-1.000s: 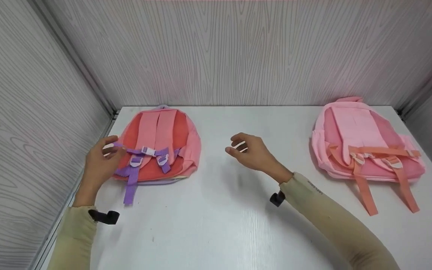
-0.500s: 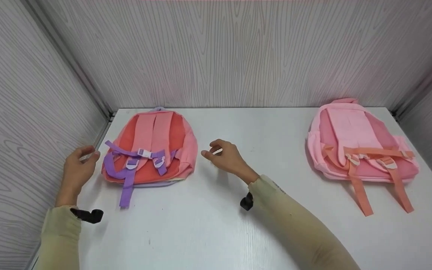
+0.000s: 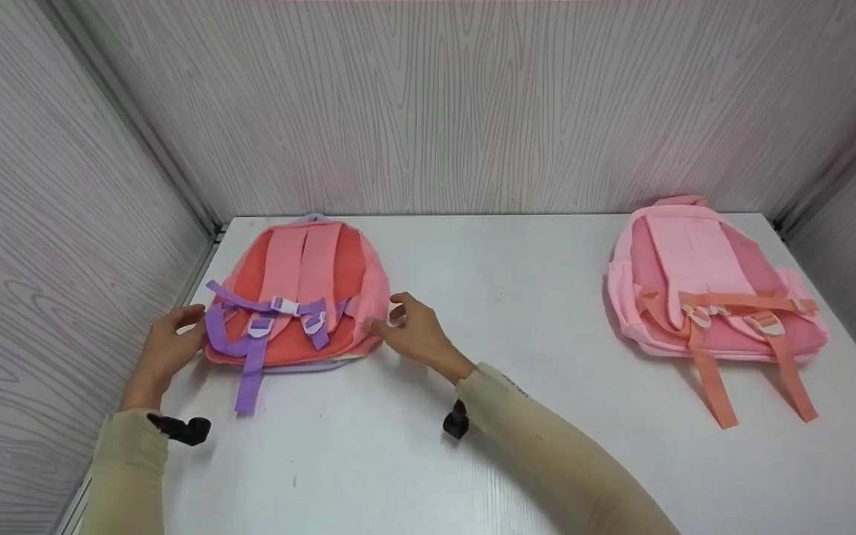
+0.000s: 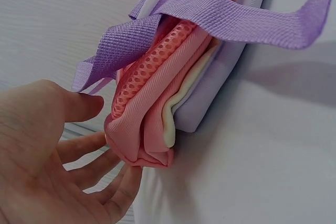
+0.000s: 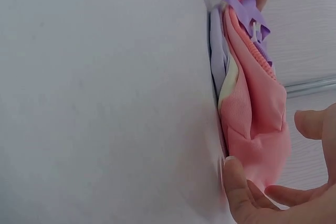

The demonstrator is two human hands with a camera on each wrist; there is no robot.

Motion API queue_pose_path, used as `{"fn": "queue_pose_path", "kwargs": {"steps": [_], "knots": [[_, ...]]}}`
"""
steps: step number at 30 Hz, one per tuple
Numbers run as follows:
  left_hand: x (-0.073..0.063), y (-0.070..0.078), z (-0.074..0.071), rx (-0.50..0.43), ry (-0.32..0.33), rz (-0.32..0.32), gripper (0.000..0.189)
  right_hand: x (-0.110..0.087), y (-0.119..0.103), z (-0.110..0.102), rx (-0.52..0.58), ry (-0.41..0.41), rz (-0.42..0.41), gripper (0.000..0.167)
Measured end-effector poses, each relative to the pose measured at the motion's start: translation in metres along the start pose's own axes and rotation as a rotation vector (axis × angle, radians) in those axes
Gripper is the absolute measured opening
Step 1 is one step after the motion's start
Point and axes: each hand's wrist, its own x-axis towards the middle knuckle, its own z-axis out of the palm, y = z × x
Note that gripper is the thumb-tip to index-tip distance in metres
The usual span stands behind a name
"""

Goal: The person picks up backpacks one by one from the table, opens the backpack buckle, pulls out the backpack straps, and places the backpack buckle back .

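Grey wood-grain panels [image 3: 428,111] are set round three sides of the white counter [image 3: 502,297], and at its left rear a coral backpack [image 3: 279,275] is laid strap side up, flanked from both sides! At its lower left corner the left grip [image 3: 164,353] is held palm inward, spread, fingers loosely bent, thumb held apart just below the purple straps [image 3: 251,375]. Across at the lower right, the right grip [image 3: 420,334] is angled in, spread too, the bag's side framed between raised thumb and lower fingers. How firmly the fabric is touched by either cannot be told.

Now for writing: dark lettering [image 3: 515,386] is printed on the right sleeve [image 3: 547,438], too small to be read. Some right fingertips are hidden by the coral fabric, and both forearms are cut off by the lower edge of the head view. Well apart at the right, a pink backpack [image 3: 695,256] is seen, its orange straps [image 3: 715,383] draped forward, its underside hidden.
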Motion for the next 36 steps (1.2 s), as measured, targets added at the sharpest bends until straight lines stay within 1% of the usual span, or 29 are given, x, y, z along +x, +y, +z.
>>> {"fn": "queue_pose_path", "kwargs": {"steps": [4,7,11,15,21,26,31,34,36], "knots": [[-0.001,-0.002,0.0,-0.01,-0.032,0.0,0.07,0.0,-0.005,0.011,0.013,0.001,0.016,0.071],[-0.002,-0.006,-0.001,-0.017,-0.052,-0.015,0.069,-0.002,-0.009,0.018,0.01,0.008,0.016,0.07],[-0.003,-0.007,0.0,-0.001,-0.058,-0.028,0.07,-0.004,-0.013,0.022,0.0,0.021,0.027,0.067],[-0.002,-0.007,0.0,0.008,-0.065,-0.026,0.071,-0.004,-0.015,0.022,-0.014,0.027,0.014,0.066],[-0.003,-0.007,-0.001,-0.017,-0.096,-0.041,0.072,-0.006,-0.016,0.022,-0.018,0.008,-0.015,0.066],[-0.005,-0.008,-0.002,-0.031,-0.099,-0.039,0.067,-0.009,-0.018,0.021,-0.015,-0.008,-0.046,0.061],[-0.006,-0.008,-0.001,-0.027,-0.101,-0.016,0.065,-0.012,-0.019,0.018,-0.006,-0.02,-0.027,0.058],[-0.008,-0.007,-0.001,-0.031,-0.111,-0.002,0.066,-0.015,-0.019,0.015,0.013,-0.025,-0.029,0.059],[-0.009,-0.007,0.0,-0.028,-0.117,-0.003,0.066,-0.016,-0.019,0.013,0.021,-0.033,-0.026,0.061]]}}
